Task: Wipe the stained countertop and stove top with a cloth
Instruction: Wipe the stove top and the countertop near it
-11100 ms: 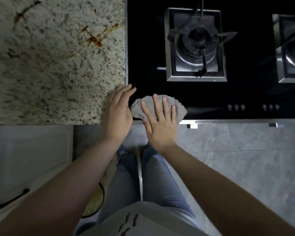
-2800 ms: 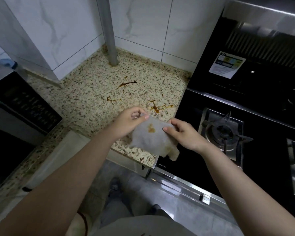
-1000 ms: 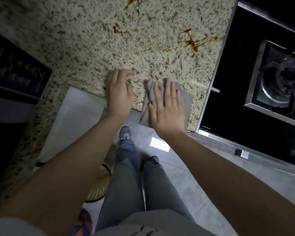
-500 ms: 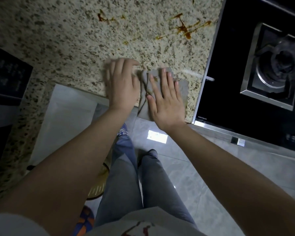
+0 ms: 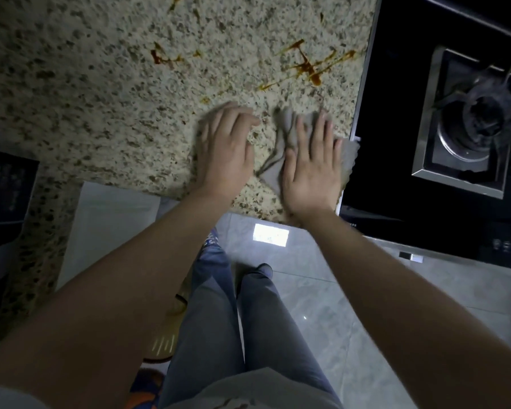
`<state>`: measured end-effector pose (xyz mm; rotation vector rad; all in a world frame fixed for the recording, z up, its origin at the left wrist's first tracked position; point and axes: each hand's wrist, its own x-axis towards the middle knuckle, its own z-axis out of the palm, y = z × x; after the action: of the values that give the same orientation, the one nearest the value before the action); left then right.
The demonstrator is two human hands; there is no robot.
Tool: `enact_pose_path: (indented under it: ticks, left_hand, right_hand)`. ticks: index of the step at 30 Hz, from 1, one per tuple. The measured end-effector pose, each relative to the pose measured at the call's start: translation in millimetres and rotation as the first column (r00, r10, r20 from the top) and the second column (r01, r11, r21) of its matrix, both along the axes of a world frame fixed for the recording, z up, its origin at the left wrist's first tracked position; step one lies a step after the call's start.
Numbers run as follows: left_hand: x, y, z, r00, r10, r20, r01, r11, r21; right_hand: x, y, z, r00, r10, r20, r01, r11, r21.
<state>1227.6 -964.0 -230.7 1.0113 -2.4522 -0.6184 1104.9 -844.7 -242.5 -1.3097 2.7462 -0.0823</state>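
Cloth (image 5: 286, 137) — under flat right hand (image 5: 310, 169)

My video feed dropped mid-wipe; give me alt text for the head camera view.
The right hand presses a grey cloth flat on the speckled granite countertop beside the black gas stove; the left hand rests alongside. Brown sauce stains remain farther back.

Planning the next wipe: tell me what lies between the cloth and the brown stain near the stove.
Head view: only bare speckled countertop separates the cloth from the stain; nothing stands there.
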Motion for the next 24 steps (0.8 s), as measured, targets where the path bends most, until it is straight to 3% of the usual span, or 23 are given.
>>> enact_pose_path:
  ticks: [5,13,19,24]
  left_hand:
    - [-34.3,-10.9,-5.9,0.990,-0.112,0.080,0.111,0.994,0.019]
    - [-39.7,-2.0,-0.3,0.988,-0.083,0.128,0.084,0.996,-0.001]
    - [-45.1,-7.2,-3.8,0.982,-0.141,0.130,0.141,0.990,0.004]
    - [-48.2,-11.9,-1.3,0.978,-0.080,0.191,0.079,0.997,0.012]
  right_hand:
    - [-72.9,-46.3,-3.7,0.992,-0.123,-0.026,0.123,0.992,0.013]
    - [-8.8,-8.1,-3.9,0.976,-0.217,0.006,0.217,0.976,-0.008]
    - [-58.2,-47.6,-2.3,0.981,-0.188,-0.034,0.188,0.982,-0.013]
    - [-106.6,-85.5,-4.2,0.982,-0.175,-0.070,0.176,0.984,0.006]
